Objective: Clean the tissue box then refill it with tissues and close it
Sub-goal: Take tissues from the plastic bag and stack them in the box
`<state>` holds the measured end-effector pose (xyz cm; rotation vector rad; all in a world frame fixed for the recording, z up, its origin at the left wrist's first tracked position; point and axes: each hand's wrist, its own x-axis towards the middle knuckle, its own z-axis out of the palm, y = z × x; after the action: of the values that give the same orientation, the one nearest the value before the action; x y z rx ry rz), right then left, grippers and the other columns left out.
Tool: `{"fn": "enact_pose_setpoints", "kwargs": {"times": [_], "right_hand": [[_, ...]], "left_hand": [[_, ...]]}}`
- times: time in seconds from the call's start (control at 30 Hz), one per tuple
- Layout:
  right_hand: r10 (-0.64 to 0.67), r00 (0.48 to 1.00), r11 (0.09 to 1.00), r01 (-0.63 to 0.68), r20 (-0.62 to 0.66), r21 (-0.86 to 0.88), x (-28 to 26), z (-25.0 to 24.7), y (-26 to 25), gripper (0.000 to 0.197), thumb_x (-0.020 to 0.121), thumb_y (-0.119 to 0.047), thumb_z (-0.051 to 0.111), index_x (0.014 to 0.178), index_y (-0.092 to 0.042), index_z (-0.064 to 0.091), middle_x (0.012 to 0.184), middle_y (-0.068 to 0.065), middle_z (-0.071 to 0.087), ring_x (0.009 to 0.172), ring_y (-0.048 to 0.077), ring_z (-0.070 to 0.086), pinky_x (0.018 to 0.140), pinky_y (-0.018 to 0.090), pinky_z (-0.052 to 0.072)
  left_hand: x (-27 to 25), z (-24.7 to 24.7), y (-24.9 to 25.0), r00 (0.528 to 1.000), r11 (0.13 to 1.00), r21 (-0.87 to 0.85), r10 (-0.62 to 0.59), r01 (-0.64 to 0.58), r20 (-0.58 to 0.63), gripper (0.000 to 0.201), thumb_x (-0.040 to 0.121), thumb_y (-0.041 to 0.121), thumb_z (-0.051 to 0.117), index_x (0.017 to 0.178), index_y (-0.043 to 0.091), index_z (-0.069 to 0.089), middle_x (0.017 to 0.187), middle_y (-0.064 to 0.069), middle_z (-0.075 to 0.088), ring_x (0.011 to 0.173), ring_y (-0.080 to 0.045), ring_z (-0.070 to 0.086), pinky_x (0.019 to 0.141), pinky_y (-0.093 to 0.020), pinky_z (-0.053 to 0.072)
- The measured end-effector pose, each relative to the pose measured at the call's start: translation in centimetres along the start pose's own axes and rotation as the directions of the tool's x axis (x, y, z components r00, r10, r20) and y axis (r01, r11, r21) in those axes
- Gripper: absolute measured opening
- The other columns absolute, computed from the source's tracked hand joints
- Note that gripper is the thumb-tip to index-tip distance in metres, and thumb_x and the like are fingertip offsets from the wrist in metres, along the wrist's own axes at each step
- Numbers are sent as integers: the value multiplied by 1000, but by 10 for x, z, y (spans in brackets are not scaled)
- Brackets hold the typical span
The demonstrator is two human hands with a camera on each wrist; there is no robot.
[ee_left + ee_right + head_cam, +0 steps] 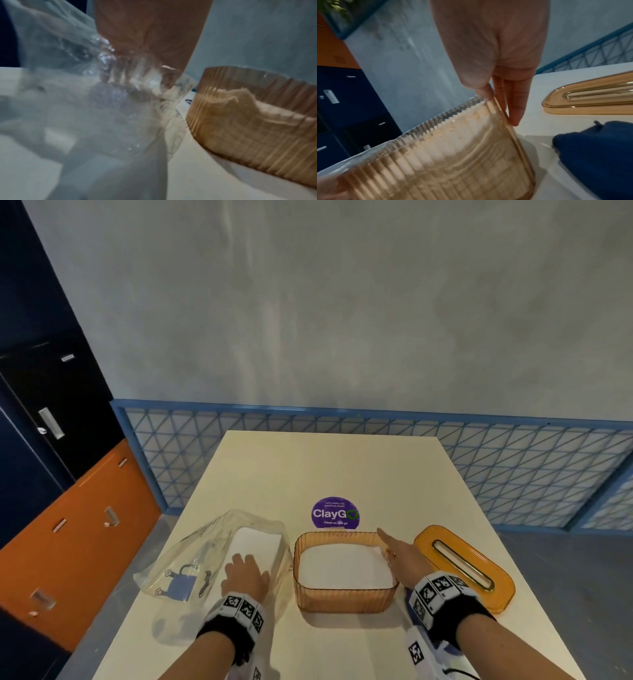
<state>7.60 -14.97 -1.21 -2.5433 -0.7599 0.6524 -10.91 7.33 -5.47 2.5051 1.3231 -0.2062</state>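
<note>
Your left hand (145,40) enters from the top centre of the frame, its fingers (169,75) pointing down into a clear plastic bag (68,101) that fills the left half. The view is blurred, and your grip on the film cannot be judged. At right stands the ribbed amber tissue box (248,128), white tissues (240,94) showing through its wall. Pale bench (197,175) lies below, between bag and box.

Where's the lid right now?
In the head view the lid lies flat on the table, off the tissue box and to its right, just beyond the right hand.
</note>
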Motion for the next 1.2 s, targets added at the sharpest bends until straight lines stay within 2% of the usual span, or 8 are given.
{"fn": "enact_pose_setpoints", "kwargs": {"times": [0.1,0.17,0.5,0.7,0.83,0.97,1.1,1.2], "right_hand": [[0,999,1000,0,-47,-13,1,0,3,53,99,-8,34,147,-28,25,129,14,58,112,26,57,86,22,42],[2,999,1000,-2,-52,-9,0,1,3,52,99,-7,34,147,-28,26,133,12,55,115,25,56,88,20,40],[15,998,1000,-15,-60,3,0,0,2,53,99,-7,33,146,-31,27,138,9,52,122,24,52,97,20,39],[24,999,999,-26,-37,-40,1,-1,0,55,99,-7,33,148,-31,22,138,11,51,122,26,51,101,26,39],[35,998,998,-37,-45,-44,0,-1,-1,56,99,-7,34,147,-31,22,138,10,51,122,25,52,100,25,40],[34,999,998,-36,-34,-50,1,-2,0,58,98,-4,34,148,-31,23,135,10,54,118,25,54,97,23,40],[21,1000,998,-22,-23,-60,1,-2,0,57,99,-5,33,147,-31,23,134,10,53,118,25,53,96,23,40],[12,1000,998,-10,28,-56,-1,-8,-3,53,100,-11,34,148,-30,23,139,10,50,121,25,52,92,22,40]], "left_hand": [[-1,9,-2,1000,998,59,13,-14,9,47,94,45,44,129,14,41,138,-6,34,129,-23,36,101,-38,40],[-1,10,0,1000,997,72,0,0,4,49,92,47,47,128,15,42,136,-5,35,129,-23,36,100,-39,40],[8,4,6,997,996,73,-48,44,60,31,101,19,30,129,17,45,138,-4,35,130,-20,35,104,-40,39],[11,2,8,998,992,128,-5,-3,64,39,96,13,38,134,13,33,132,-9,42,121,-24,49,98,-38,48],[17,-5,16,995,983,179,21,-39,101,61,94,13,42,146,10,12,136,-13,45,122,-33,52,99,-49,46],[17,-13,20,996,987,147,58,-68,72,37,95,8,36,132,8,35,124,-12,58,113,-28,60,95,-42,51],[7,-25,18,996,987,133,83,-88,43,13,94,8,43,101,12,54,122,-12,61,112,-27,61,91,-33,49],[2,-42,15,998,995,86,55,-55,-1,27,95,6,42,121,4,50,122,-13,61,112,-28,60,91,-33,49]]}}
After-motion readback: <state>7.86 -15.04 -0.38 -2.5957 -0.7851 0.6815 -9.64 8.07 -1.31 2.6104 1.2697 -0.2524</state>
